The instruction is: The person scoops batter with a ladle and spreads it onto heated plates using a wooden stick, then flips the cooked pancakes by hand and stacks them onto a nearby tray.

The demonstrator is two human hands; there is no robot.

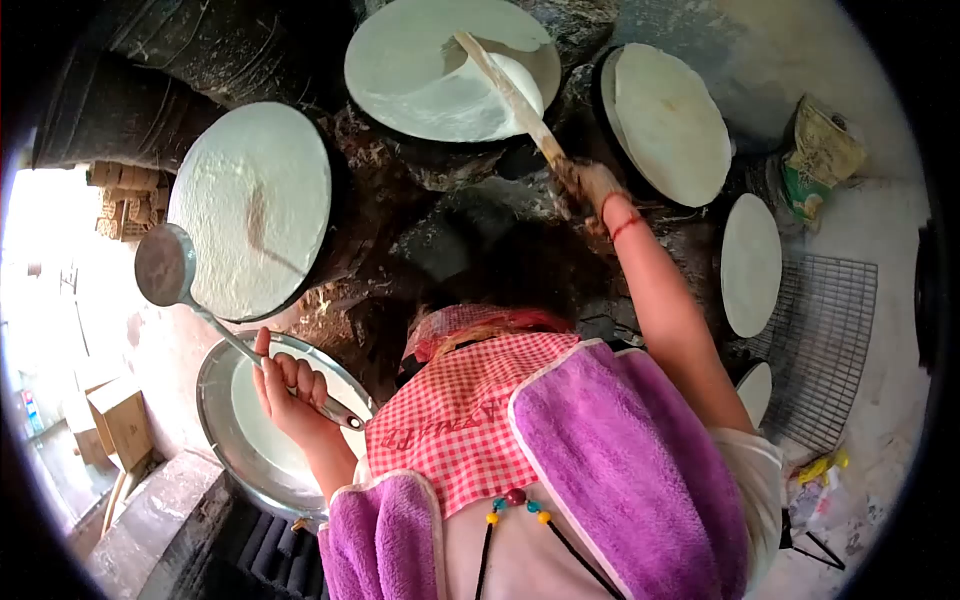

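Note:
My left hand is wrapped round the handle of a metal ladle, whose bowl hangs by the left edge of a round pan coated with white batter. Below that hand stands a metal basin holding white liquid. My right hand grips a wooden spreader. The spreader's far end lies over the top round pan, where wet white batter covers part of the surface. To the right, a pale round flatbread rests on another dark pan, overhanging it slightly.
Further right are smaller white rounds and a wire rack. A green and yellow sack leans by the wall. Dark barrels stand at upper left, cardboard boxes at lower left.

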